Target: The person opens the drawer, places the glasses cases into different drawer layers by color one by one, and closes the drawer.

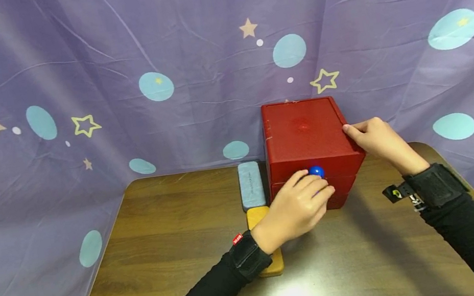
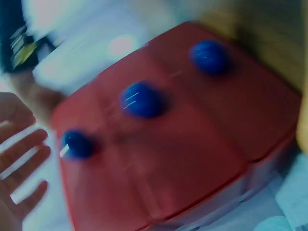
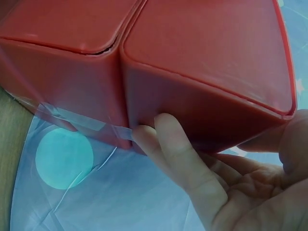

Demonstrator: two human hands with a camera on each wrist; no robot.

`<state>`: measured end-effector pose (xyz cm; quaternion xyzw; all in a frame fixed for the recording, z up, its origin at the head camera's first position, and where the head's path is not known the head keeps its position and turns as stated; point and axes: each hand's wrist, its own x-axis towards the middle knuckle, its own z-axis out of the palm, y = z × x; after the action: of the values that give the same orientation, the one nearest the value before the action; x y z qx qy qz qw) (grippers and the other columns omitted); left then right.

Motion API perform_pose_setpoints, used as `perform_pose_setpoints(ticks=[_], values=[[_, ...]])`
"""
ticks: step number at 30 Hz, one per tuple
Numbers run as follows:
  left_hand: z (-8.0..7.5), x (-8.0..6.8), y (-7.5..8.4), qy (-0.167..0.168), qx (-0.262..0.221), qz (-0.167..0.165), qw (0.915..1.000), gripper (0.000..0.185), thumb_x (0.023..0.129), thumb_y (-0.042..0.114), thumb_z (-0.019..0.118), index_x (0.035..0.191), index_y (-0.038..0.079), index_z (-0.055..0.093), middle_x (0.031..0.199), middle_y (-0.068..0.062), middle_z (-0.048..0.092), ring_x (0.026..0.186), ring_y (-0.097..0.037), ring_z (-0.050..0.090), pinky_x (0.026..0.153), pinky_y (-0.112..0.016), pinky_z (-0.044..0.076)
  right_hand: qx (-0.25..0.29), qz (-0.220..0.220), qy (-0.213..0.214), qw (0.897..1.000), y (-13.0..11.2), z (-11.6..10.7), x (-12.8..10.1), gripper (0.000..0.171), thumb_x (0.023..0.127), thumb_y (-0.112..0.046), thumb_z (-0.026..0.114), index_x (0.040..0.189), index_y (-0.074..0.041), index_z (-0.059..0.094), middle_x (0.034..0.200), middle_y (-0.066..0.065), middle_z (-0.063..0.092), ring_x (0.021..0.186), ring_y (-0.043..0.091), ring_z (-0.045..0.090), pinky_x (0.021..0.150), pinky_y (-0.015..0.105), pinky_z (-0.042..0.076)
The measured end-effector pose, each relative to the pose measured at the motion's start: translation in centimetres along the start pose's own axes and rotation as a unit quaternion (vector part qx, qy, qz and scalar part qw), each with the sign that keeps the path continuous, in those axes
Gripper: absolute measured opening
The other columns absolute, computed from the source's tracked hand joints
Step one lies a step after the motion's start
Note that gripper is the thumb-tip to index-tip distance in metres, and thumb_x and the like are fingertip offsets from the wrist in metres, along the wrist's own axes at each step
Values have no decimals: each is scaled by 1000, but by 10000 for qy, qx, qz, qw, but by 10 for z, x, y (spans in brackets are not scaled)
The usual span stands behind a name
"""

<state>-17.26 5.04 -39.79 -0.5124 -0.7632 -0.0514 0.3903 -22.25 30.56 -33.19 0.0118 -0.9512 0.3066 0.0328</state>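
A red drawer box [image 1: 304, 132] stands toward the back of the table, with three blue round knobs down its front in the left wrist view. My left hand [image 1: 295, 206] is in front of the box, fingers loosely spread near the top knob [image 2: 77, 144]. A gap shows between those fingers and the knob in the left wrist view. At the box's upper right edge my right hand [image 1: 377, 138] grips, its thumb over the top and its fingers [image 3: 173, 134] against the side wall.
Left of the box a grey-blue block [image 1: 251, 185] and a yellow block [image 1: 275, 265] lie end to end, the yellow one partly behind my left forearm. The wooden table [image 1: 163, 242] ends at a purple patterned curtain [image 1: 188, 73] behind the box.
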Motion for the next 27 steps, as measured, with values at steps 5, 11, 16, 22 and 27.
perform_pose_setpoints(ticks=[5, 11, 16, 22, 27], values=[[-26, 12, -27, 737, -1013, -1792, 9758, 24, 92, 15, 68, 114, 12, 75, 111, 0, 74, 103, -15, 69, 97, -29, 53, 26, -4, 77, 10000, 1, 1, -1, 51, 108, -38, 45, 126, 3, 68, 84, 9, 70, 79, 18, 54, 66, 27, 42], [-36, 17, -62, 85, -2117, -3392, 9166, 33, 93, 15, 66, 125, 9, 70, 118, -5, 71, 104, -20, 68, 84, -34, 57, 66, -325, 546, 9980, 3, 5, -7, 49, 107, -36, 48, 119, 5, 72, 89, 16, 73, 76, 16, 57, 64, 27, 43], [-30, 19, -90, -689, -3137, -4212, 8482, 41, 94, 13, 63, 134, 4, 63, 122, -13, 67, 110, -25, 64, 93, -37, 52, -255, -752, 1681, 9826, -1, 14, -19, 36, 103, -26, 56, 116, 3, 74, 97, 24, 75, 80, 37, 68, 65, 43, 48], [-18, 27, -112, -1414, -3614, -4904, 7803, 52, 95, 19, 61, 144, 2, 53, 134, -14, 64, 121, -26, 64, 101, -36, 52, -460, -1469, 3271, 9324, -15, 25, -40, 28, 97, -12, 63, 118, 6, 71, 102, 27, 74, 85, 48, 71, 70, 60, 50], [-7, 35, -125, -2003, -4043, -4994, 7396, 45, 100, 22, 55, 140, 2, 52, 127, -14, 66, 107, -22, 65, 85, -29, 52, -574, -2725, 4001, 8731, -23, 39, -59, 27, 93, -5, 67, 119, 2, 71, 100, 22, 75, 78, 38, 71, 66, 48, 50]])
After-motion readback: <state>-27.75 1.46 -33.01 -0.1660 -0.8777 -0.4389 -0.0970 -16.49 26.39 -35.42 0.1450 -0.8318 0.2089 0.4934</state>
